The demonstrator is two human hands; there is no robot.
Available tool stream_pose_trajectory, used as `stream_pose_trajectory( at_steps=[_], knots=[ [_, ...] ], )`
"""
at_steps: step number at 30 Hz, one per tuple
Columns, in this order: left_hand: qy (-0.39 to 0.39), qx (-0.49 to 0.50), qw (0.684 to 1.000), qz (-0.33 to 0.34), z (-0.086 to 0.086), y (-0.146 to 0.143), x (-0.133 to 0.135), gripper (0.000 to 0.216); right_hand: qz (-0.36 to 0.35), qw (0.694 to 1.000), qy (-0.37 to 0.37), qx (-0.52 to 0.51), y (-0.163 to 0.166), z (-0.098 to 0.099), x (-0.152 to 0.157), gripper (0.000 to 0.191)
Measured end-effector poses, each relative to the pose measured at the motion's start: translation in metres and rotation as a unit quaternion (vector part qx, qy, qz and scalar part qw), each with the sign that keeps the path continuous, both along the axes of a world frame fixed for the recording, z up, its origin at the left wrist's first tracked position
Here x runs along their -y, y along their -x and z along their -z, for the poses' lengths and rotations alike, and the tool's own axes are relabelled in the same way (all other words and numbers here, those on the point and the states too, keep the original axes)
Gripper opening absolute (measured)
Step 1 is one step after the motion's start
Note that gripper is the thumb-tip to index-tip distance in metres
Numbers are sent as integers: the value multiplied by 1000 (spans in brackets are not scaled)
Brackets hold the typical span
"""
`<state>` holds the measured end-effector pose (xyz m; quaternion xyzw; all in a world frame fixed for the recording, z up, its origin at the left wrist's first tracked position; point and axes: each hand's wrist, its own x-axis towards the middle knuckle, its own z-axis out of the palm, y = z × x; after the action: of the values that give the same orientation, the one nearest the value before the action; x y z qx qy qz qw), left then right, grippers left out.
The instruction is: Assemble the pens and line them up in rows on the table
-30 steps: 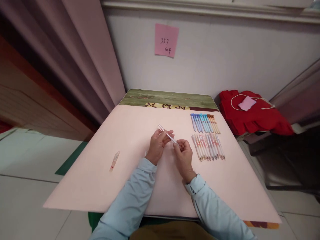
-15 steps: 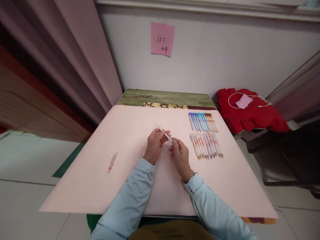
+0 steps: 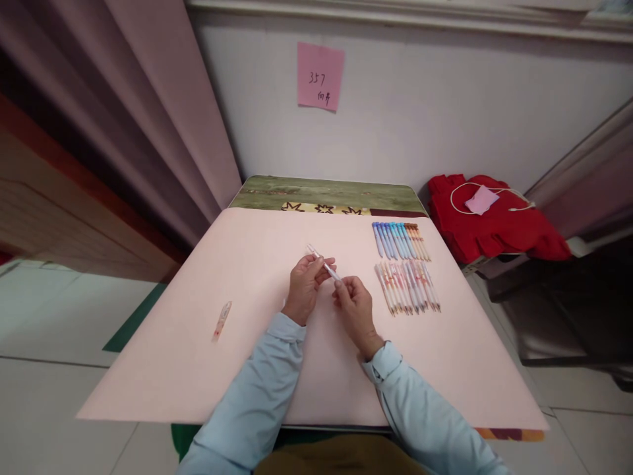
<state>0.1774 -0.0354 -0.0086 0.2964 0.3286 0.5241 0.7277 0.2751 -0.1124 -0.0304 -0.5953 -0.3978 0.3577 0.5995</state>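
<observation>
Over the middle of the table, my left hand (image 3: 305, 285) pinches a slim whitish pen (image 3: 330, 270) along its barrel. The pen tilts, with its far end up and to the left. My right hand (image 3: 357, 305) grips the near end of the same pen between thumb and fingers, and hides its tip. To the right lies a row of pale pens (image 3: 409, 288), side by side. Behind that is a second row of blue, light blue and brown-capped pens (image 3: 399, 241). A small clear piece with printed marks (image 3: 222, 321) lies alone on the left; its kind is unclear.
A pale pink sheet (image 3: 173, 376) covers most of the table, whose green patterned far end (image 3: 326, 190) stays visible. Against the wall hangs a pink note (image 3: 320, 77). On the right sits a red cloth (image 3: 494, 227) with a white cable (image 3: 457, 198) on it.
Both hands keep hold of the pen in nearly the same place. My right thumb and fingers have shifted slightly around its near end. The things on the table have not moved.
</observation>
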Motion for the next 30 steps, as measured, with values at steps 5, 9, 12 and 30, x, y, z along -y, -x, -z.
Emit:
stream_pose_trajectory(
  at_steps=[5,9,12,30],
  knots=[
    [5,3,1000,6,0,0,0,24,-3,1000,2,0,0,-1,0,35],
    [3,1,1000,7,0,0,1,25,0,1000,-1,10,0,-2,0,32],
    [-6,-2,1000,12,-1,0,1,24,-15,1000,-2,4,0,-3,1,38],
    [-4,-18,1000,19,-2,0,2,22,-18,999,3,41,0,0,1,39]
  ],
)
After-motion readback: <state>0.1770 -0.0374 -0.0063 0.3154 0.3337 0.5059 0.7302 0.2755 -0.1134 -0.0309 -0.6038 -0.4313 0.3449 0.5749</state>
